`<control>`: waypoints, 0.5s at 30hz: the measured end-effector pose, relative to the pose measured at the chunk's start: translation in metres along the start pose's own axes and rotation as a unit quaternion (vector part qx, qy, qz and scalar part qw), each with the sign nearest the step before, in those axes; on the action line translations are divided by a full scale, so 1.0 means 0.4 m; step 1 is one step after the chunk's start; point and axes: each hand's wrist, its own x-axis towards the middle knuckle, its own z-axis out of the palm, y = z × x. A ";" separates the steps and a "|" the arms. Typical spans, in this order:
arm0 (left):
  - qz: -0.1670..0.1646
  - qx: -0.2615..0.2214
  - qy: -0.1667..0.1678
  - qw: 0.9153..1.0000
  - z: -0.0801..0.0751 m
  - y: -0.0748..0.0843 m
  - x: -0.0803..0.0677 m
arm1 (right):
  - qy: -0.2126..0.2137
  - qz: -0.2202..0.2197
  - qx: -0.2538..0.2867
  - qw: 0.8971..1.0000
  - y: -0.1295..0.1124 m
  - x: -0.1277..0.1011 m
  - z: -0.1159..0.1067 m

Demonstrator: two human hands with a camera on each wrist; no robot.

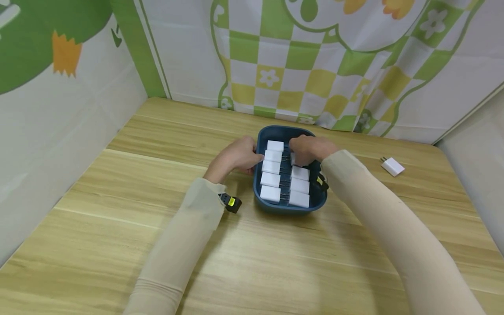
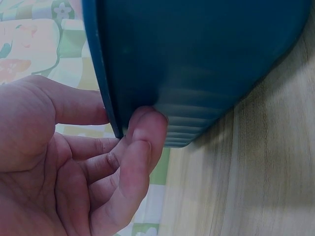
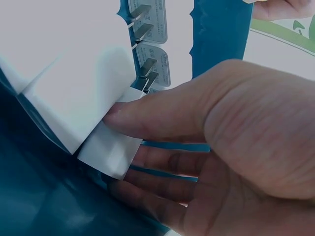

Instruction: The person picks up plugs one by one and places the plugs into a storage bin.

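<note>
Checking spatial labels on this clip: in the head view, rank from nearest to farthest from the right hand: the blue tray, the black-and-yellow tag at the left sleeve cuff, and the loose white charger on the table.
From the right hand:
1. Blue tray: directly under the hand, which reaches into its far right part.
2. Loose white charger: on the table to the right, clear of the tray.
3. Black-and-yellow tag: at the left cuff, left of the tray; only slightly farther than the charger.

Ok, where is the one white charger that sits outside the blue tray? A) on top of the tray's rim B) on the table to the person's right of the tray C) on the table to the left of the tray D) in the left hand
B: the lone white charger lies on the wooden table, to the right of the blue tray.
</note>
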 end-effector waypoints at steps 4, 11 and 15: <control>0.000 0.005 0.001 1.000 0.001 0.001 0.001 | -0.002 0.000 0.005 1.000 -0.001 -0.002 0.000; 0.000 0.013 0.002 1.000 0.001 0.004 -0.001 | -0.009 0.000 0.001 1.000 0.000 -0.005 0.000; -0.004 0.017 0.003 1.000 0.001 0.003 0.000 | -0.011 -0.003 -0.003 1.000 -0.003 -0.009 -0.001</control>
